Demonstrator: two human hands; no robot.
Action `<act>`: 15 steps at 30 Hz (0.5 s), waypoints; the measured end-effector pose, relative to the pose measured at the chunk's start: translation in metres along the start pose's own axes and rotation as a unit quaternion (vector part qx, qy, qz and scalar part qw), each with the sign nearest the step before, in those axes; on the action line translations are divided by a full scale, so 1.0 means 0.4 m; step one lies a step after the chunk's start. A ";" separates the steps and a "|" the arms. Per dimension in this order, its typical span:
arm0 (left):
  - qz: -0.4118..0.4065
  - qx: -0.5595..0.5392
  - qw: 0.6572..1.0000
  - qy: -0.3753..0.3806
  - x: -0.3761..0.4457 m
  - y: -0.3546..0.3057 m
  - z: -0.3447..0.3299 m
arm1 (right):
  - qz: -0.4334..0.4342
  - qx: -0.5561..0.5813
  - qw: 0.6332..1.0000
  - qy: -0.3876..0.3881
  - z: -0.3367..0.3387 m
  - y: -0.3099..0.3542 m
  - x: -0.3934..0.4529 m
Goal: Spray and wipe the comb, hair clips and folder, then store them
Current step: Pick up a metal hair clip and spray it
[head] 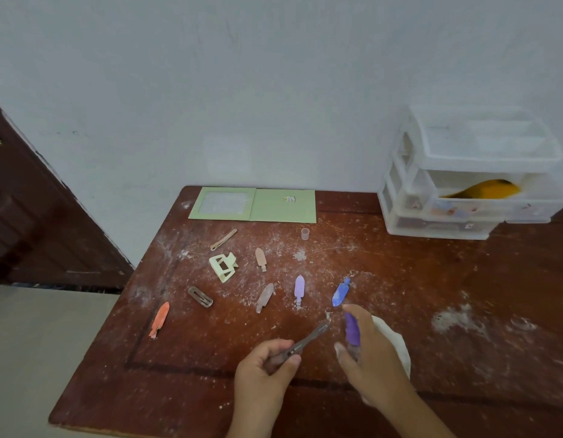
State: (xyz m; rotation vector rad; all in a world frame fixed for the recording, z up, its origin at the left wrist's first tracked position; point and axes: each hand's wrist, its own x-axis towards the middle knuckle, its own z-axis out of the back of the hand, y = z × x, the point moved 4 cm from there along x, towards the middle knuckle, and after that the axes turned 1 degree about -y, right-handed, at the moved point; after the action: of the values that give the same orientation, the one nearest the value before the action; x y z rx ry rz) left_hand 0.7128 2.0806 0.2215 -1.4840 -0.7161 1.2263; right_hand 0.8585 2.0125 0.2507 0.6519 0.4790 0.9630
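Item: slim dark metal hair clip (307,339), near table's front edge, just in front of blue flat clip (340,294). We pinch its base in left hand (264,371); right hand (368,361) fingers wrapped round small purple spray bottle (352,328). We judge clip light, stiff, slippery when wet; grip base end.

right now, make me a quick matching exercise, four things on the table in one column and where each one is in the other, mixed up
Things:
1. green folder
2. orange clip
3. small clear cup
4. purple spray bottle

Places:
A. near the table's left edge
B. gripped in the right hand
C. open flat by the wall
D. upright, just right of the folder's near corner

Pairs: 1-C, 2-A, 3-D, 4-B
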 end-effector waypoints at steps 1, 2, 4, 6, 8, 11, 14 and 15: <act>0.000 -0.001 1.000 0.001 0.000 0.000 -0.001 | 0.004 -0.005 1.000 0.005 0.002 0.006 -0.002; 0.002 -0.003 1.000 0.003 0.000 0.000 -0.003 | 0.009 -0.006 1.000 0.013 0.001 0.014 -0.004; 0.004 -0.006 1.000 0.004 0.001 -0.002 -0.005 | 0.025 -0.003 0.998 0.053 -0.017 0.026 -0.007; 0.001 -0.005 1.000 0.003 0.003 -0.004 -0.005 | 0.049 -0.019 0.995 0.089 -0.045 0.032 -0.012; -0.006 -0.002 1.000 0.002 0.003 -0.006 -0.005 | 0.064 -0.040 0.993 0.087 -0.062 0.026 -0.012; -0.012 -0.007 1.000 -0.008 0.004 -0.007 -0.001 | 0.052 -0.056 0.996 0.049 -0.058 0.022 -0.009; -0.017 -0.003 1.000 -0.016 0.004 0.001 0.001 | 0.038 -0.041 0.998 0.029 -0.048 0.025 -0.009; -0.015 -0.004 1.000 -0.017 0.004 0.005 0.001 | 0.041 -0.036 0.998 0.032 -0.046 0.029 -0.009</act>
State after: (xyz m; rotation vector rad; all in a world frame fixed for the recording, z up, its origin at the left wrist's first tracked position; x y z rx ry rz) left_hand 0.7126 2.0815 0.2194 -1.4576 -0.7649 1.2303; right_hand 0.8379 2.0194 0.2460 0.5795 0.4756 1.0761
